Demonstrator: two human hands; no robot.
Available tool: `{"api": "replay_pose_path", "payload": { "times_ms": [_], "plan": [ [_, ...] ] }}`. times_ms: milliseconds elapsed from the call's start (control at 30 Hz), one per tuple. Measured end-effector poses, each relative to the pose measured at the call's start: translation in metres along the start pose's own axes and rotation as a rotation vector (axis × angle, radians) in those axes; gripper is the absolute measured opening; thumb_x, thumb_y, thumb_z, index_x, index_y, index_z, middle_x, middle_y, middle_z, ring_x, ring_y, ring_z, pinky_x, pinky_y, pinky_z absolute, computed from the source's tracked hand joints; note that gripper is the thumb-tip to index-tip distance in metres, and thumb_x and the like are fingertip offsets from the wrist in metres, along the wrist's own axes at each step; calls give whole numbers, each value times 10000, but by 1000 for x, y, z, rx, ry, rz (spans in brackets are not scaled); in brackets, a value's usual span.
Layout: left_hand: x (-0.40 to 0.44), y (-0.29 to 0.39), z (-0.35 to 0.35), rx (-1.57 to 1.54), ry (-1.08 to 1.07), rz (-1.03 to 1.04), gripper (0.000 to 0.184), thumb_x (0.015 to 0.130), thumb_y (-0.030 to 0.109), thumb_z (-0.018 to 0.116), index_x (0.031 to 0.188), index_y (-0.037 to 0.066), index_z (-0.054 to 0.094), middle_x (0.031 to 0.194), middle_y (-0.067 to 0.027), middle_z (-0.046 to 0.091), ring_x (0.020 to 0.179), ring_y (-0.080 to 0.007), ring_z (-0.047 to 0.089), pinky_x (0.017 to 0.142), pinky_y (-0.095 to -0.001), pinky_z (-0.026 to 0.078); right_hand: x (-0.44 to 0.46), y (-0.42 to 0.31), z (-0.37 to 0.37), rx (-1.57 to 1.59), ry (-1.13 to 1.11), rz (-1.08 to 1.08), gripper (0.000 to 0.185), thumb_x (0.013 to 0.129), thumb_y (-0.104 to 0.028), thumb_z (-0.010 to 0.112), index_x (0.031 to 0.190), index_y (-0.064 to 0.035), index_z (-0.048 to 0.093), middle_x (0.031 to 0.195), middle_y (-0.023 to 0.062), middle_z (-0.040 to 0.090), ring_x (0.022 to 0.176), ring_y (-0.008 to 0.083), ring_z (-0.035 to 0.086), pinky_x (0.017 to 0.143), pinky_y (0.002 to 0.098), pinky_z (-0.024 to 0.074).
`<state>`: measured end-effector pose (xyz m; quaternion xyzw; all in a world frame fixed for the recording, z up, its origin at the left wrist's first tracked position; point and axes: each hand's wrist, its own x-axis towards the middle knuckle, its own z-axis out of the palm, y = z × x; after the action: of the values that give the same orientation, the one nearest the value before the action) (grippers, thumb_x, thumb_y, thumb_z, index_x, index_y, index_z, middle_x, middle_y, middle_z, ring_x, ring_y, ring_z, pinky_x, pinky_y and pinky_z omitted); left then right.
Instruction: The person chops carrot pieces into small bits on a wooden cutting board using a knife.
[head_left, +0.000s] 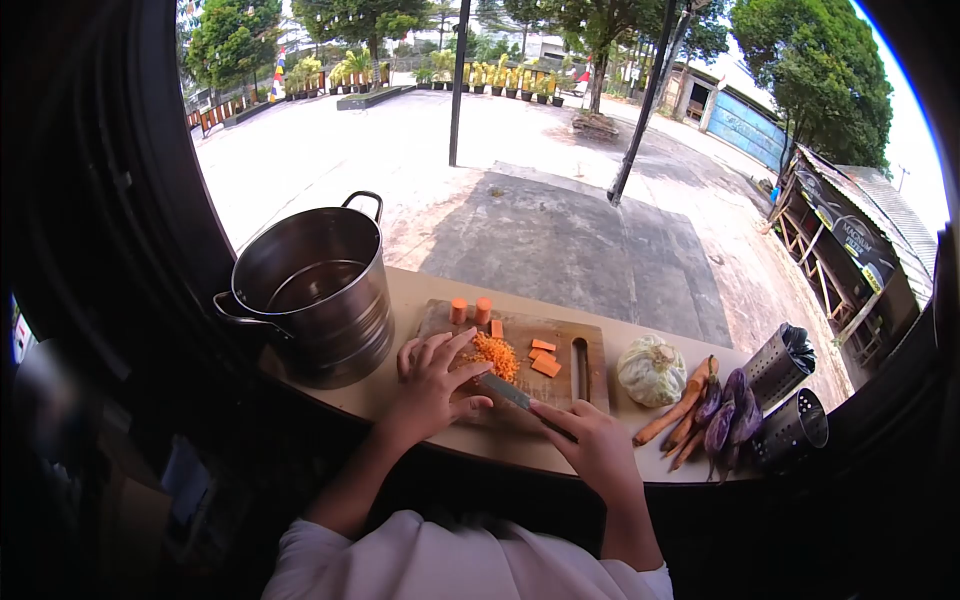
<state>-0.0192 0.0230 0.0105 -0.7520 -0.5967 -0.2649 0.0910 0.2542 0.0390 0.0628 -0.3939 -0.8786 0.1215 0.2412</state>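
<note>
The right hand [592, 447] curls its fingers around a knife [507, 391]. The left hand [432, 388] spreads its fingers just by tiny carrot bits [496, 353] on the wooden board [596, 372]. Bigger carrot chunks [545, 367] lie near. Two carrot stubs [458, 311] stand behind. Past the table [413, 287], trees [375, 20] grow.

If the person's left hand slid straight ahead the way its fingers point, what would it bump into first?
Probably the little pile of chopped orange bits on the cutting board, right by the left hand. They look so close that I can't tell if they're already touching.
</note>
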Motion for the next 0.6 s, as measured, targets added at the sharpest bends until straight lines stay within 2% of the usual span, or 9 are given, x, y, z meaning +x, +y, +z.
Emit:
{"api": "replay_pose_path", "payload": {
  "times_ms": [100,200,300,333,400,500,533,600],
  "plan": [
    [0,-3,0,1,-7,-44,517,922,623,617,1320,304,701,1598,-23,409,1463,-254,336,1200,-562,184,-7,6,-13,63,-30,45,376,902,-213,758,1272,-279,753,824,96,618,742,291,633,695,410,514],
    [2,-6,-8,-65,19,-54,418,940,524,663,1262,266,731,1547,-10,465,1428,-232,389,1178,-554,220,-15,32,-12,163,23,31,416,870,-109,784,1269,-223,759,819,87,649,711,237,625,681,363,512],
    [11,-8,-12,-134,79,-75,283,947,367,703,1176,209,752,1424,5,571,1338,-209,489,1140,-515,289,-17,48,1,320,269,32,426,865,-69,789,1268,-206,759,794,68,626,686,208,612,645,341,504],
    [16,-8,-13,-159,105,-72,249,945,327,704,1149,193,752,1363,2,604,1296,-211,520,1120,-495,319,-19,55,6,298,327,17,454,843,-1,798,1272,-142,752,796,68,624,669,170,594,619,307,487],
    [30,-7,-16,-207,157,-67,181,940,247,707,1093,161,750,1242,-3,672,1211,-215,584,1080,-454,380,-20,61,13,278,451,-29,449,844,4,797,1273,-121,749,798,67,625,664,158,589,608,295,478],
    [63,-9,-18,-181,183,-4,143,919,209,733,1040,139,762,1085,-41,733,1104,-260,648,982,-409,484,-22,64,17,295,552,-61,443,846,12,793,1273,-98,745,805,63,630,661,144,586,605,281,473],
    [75,-9,-18,-204,167,-9,143,922,211,725,1015,108,757,1000,-75,739,1021,-275,670,917,-405,520,-22,64,16,306,574,-66,441,848,14,791,1273,-91,744,808,62,631,662,140,585,606,278,473],
    [98,-6,-19,-225,35,-67,120,933,199,704,974,93,742,979,-76,736,986,-270,681,876,-406,530,-22,62,16,299,575,-56,442,849,17,789,1276,-89,742,812,60,633,663,133,585,608,272,472]
  ]
}}
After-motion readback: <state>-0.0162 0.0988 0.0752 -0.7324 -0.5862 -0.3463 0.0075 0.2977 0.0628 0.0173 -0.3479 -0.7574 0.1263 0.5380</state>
